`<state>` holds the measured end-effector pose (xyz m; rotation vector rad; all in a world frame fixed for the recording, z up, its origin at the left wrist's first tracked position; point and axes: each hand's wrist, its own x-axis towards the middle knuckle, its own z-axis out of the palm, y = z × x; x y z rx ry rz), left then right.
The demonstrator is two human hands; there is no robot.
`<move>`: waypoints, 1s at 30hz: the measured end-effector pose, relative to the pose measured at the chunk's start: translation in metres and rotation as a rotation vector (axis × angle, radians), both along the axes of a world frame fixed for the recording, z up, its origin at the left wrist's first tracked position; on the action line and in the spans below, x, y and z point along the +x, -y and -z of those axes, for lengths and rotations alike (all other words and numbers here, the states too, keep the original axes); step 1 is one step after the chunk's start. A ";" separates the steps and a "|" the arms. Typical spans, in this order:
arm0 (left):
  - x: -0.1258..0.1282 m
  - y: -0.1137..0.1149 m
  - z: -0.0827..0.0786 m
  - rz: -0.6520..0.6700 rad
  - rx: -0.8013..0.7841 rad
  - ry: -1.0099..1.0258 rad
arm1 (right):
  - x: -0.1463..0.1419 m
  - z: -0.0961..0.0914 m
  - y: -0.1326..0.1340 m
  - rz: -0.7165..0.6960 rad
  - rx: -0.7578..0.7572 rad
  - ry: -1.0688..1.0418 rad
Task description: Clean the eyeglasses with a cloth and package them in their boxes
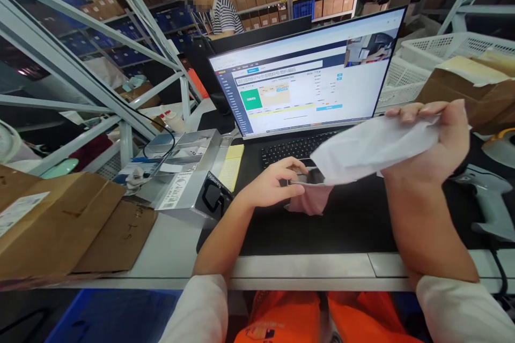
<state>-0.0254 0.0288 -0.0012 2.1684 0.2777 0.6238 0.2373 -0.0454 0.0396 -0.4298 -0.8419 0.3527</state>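
My right hand [434, 139] is raised and closed around a thin white pouch [374, 150], which hangs slantwise in front of the monitor. My left hand [277, 183] pinches a dark, thin-rimmed thing [316, 174] that looks like a pair of glasses, at the pouch's lower left end. The pouch covers part of it. Just below hangs a pink cloth-like piece [311, 199]; whether it is joined to the pouch I cannot tell. Left of my left hand lies a silver box [193, 198] with a glasses picture and a label.
Behind my hands stand a monitor [298, 80] and a black keyboard [287, 149]. A barcode scanner [488, 198] lies at right, near white baskets [475, 45]. Yellow notes [231, 166] and a cardboard box [60, 220] are at left. Across the desk is a person in a striped shirt [225, 15].
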 end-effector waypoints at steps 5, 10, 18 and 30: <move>0.005 -0.003 0.008 0.024 -0.174 0.107 | -0.027 0.018 -0.021 0.083 -0.051 -0.025; 0.003 -0.003 0.005 0.011 -0.220 0.100 | -0.035 0.023 -0.018 0.301 0.077 0.188; 0.005 -0.004 0.011 -0.177 -0.355 0.141 | -0.042 0.031 -0.018 0.073 0.016 0.407; 0.013 0.000 0.020 -0.459 -0.278 0.384 | -0.058 0.045 -0.030 -0.467 -0.393 0.115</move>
